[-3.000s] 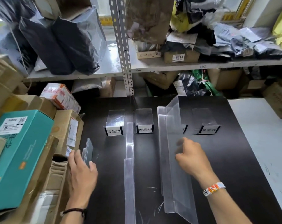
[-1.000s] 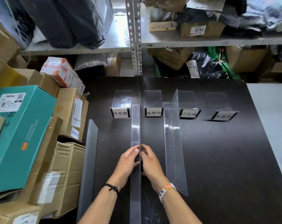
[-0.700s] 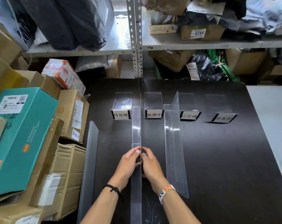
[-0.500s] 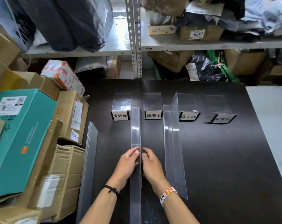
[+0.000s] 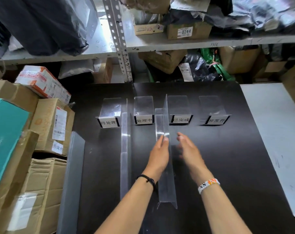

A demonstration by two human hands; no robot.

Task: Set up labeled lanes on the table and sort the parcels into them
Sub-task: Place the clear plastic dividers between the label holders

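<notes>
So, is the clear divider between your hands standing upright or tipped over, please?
Upright: the clear divider stands on its base flange on the black table, the left hand touching its wall.

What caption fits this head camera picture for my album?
Left hand touches a clear upright divider on the black table, right hand open beside it, four label stands behind.

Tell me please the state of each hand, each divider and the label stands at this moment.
label stands, four, upright in one row
left divider, untouched, along the left edge of the table
middle divider, upright, untouched, between first and second stand
right divider, upright, between second and third stand
left hand, open, straight fingers touch the right divider's left face
right hand, open, blurred, right of that divider; contact unclear
</notes>
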